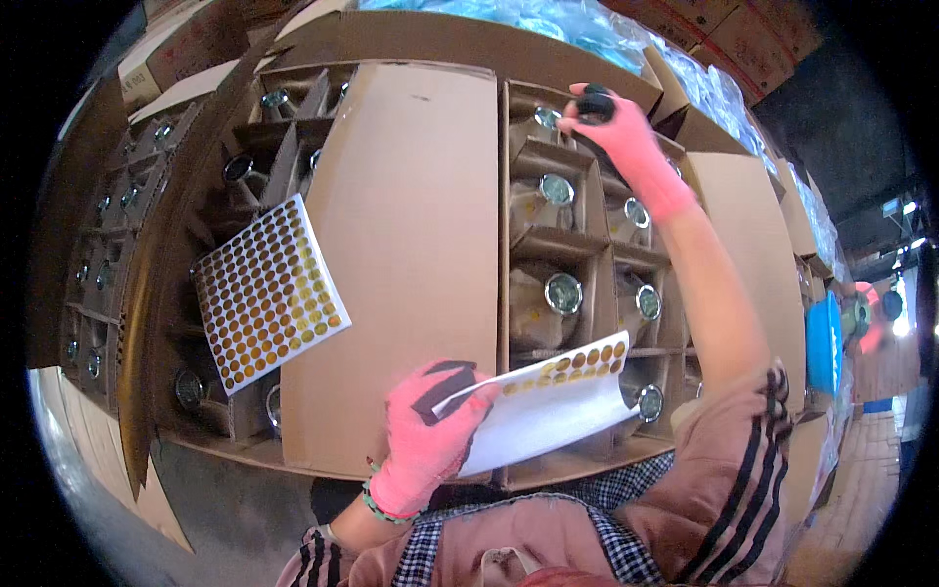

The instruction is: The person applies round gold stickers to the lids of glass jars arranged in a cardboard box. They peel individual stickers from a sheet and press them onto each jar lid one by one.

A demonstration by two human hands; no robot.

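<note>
My left hand (425,445), in a pink glove with dark fingertips, grips the edge of a bent white sticker sheet (548,426). Rows of round gold stickers remain along the sheet's far edge; its near part is bare. At the far end of the divided carton (593,243), my gloved right hand (626,142) has its fingers pinched together beside a glass vessel (546,119). Whatever they hold is too small or hidden to name. Another glass vessel (562,295) with a round, shiny rim stands in a nearer compartment, among several alike.
A stack of gold-dot sticker sheets (269,293) lies across the left carton and a cardboard flap (411,245). More divided cartons (108,230) of glass stand at far left. Blue plastic wrap (528,22) lines the back. A blue tub (824,342) is at right.
</note>
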